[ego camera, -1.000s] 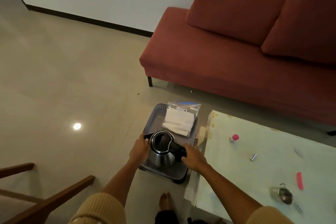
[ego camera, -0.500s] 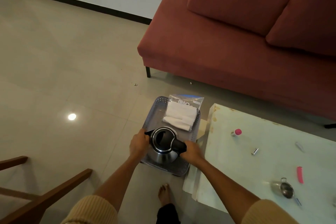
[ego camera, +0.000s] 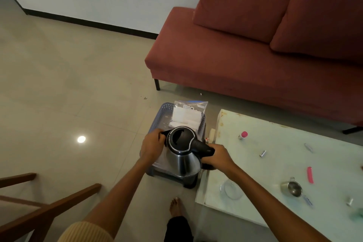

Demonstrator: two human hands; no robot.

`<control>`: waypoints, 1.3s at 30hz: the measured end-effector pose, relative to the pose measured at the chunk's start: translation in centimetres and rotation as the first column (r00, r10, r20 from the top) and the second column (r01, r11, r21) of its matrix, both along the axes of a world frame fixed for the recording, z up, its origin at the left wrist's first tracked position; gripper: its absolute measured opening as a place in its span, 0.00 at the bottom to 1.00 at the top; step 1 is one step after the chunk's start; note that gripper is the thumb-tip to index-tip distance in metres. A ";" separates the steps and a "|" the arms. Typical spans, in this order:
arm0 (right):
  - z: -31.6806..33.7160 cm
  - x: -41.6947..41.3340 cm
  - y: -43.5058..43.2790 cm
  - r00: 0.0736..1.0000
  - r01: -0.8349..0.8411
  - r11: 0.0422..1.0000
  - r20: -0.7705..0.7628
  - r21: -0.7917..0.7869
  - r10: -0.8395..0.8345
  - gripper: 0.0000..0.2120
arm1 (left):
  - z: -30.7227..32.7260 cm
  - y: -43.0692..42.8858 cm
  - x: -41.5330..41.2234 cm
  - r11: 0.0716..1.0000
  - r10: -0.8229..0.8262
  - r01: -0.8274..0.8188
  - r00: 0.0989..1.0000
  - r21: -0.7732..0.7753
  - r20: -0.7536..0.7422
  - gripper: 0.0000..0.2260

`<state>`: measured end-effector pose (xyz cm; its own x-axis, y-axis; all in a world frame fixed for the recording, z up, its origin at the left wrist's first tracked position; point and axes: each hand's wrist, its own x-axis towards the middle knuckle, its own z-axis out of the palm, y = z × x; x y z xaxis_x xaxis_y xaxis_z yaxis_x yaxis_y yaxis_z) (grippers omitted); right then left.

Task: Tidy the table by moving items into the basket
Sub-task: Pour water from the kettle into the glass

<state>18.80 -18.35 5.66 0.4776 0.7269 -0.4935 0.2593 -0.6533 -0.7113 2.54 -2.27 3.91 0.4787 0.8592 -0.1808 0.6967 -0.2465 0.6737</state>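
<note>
A steel electric kettle (ego camera: 183,160) with a black lid and handle stands upright inside the grey-blue perforated basket (ego camera: 164,109) on the floor. My left hand (ego camera: 152,143) grips the kettle's spout side. My right hand (ego camera: 217,158) is closed around the black handle. A clear packet of white cloth (ego camera: 187,116) lies at the basket's far end. On the pale table (ego camera: 255,171) lie a pink-capped bottle (ego camera: 243,135), a small battery (ego camera: 262,153), a pink comb (ego camera: 310,175), a steel measuring cup (ego camera: 292,188) and a glass dish (ego camera: 229,189).
A red sofa (ego camera: 245,60) with two cushions runs behind the basket and table. A wooden chair frame (ego camera: 45,208) sits at lower left. My bare foot (ego camera: 175,206) is on the tiled floor just in front of the basket.
The camera has shifted, and both hands stay on the kettle in the basket. The kettle appears a little higher and closer than before.
</note>
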 end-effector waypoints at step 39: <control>-8.6 6.6 -31.2 0.861 0.494 0.869 0.164 -0.037 -0.482 0.14 | -17.1 -22.3 11.3 0.880 -0.381 0.299 0.908 -0.369 -0.173 0.28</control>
